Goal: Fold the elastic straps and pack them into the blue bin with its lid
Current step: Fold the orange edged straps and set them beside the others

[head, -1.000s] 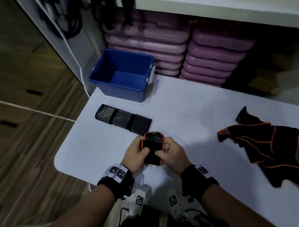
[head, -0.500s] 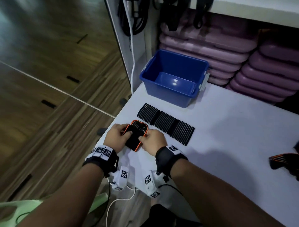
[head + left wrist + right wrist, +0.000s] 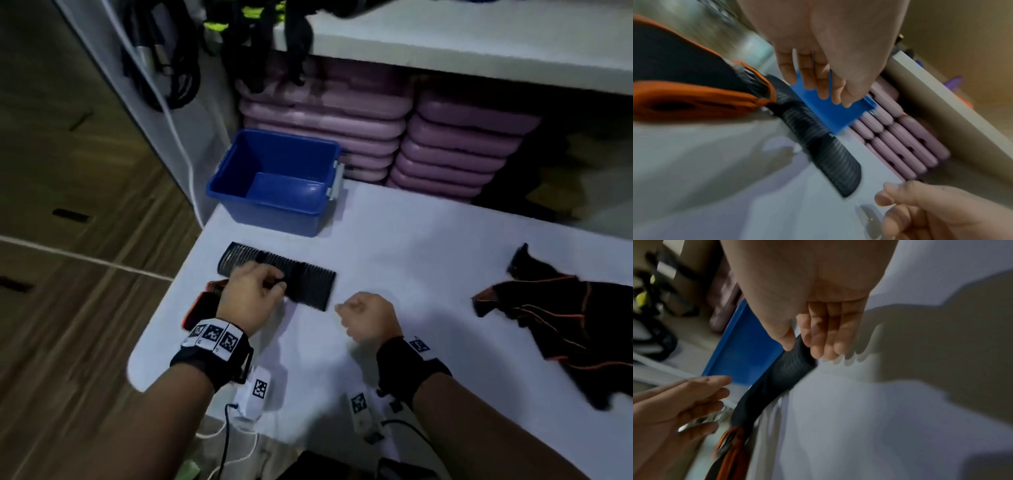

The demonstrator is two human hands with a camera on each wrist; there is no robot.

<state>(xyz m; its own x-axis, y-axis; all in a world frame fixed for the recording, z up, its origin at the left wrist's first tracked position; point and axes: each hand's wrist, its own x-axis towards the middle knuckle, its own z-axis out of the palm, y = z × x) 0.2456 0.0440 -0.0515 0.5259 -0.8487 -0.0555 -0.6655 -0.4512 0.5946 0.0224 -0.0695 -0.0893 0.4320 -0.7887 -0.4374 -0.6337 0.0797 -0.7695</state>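
A long black ribbed strap (image 3: 308,284) lies flat on the white table (image 3: 428,267), just in front of the blue bin (image 3: 267,209), which stands without a lid. A folded black strap with orange trim (image 3: 205,301) rests by the table's left edge. My left hand (image 3: 253,291) hovers over the ribbed strap's left half with relaxed fingers (image 3: 818,81), holding nothing. My right hand (image 3: 366,318) hangs loosely curled and holds nothing, just right of the ribbed strap's near end (image 3: 777,378). In the wrist views the bin (image 3: 834,112) sits behind the fingers.
A heap of unfolded black and orange straps (image 3: 565,325) lies at the table's right. Stacked pink cases (image 3: 445,154) fill the space under a white shelf (image 3: 445,51) behind the bin. Dark cables (image 3: 164,68) hang at the back left. The floor drops off left of the table.
Both hands have let go of the folded orange-trimmed strap, which now lies by the left edge. My left hand moved over the ribbed strap; my right hand drew off to the right.
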